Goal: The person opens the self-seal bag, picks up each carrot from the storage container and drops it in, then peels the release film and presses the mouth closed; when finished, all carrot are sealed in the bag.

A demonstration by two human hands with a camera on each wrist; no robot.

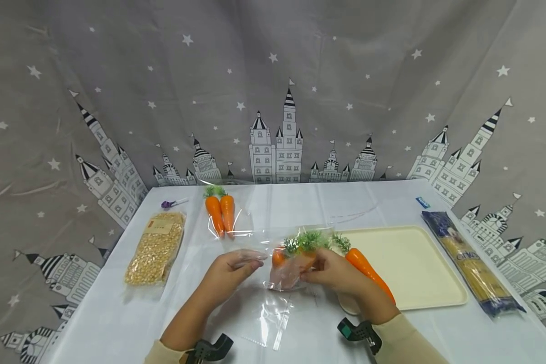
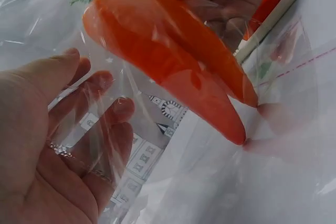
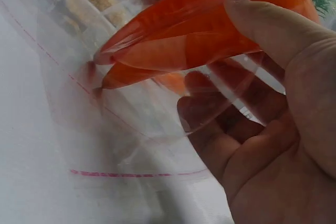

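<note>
Left hand (image 1: 229, 273) pinching the clear plastic bag (image 1: 273, 298) open above the table, right hand (image 1: 332, 270) gripping toy carrots (image 2: 173, 61) part inside it, cream tray (image 1: 418, 273) just right, bagged carrot pair (image 1: 220, 212) behind.

The carrots (image 1: 296, 258) are veiled by the clear bag (image 1: 273, 283) and partly covered by the right hand (image 1: 334, 273). Beside the tray (image 1: 409, 268), the pasta packet's (image 1: 473, 263) label print is too small to be read.
</note>
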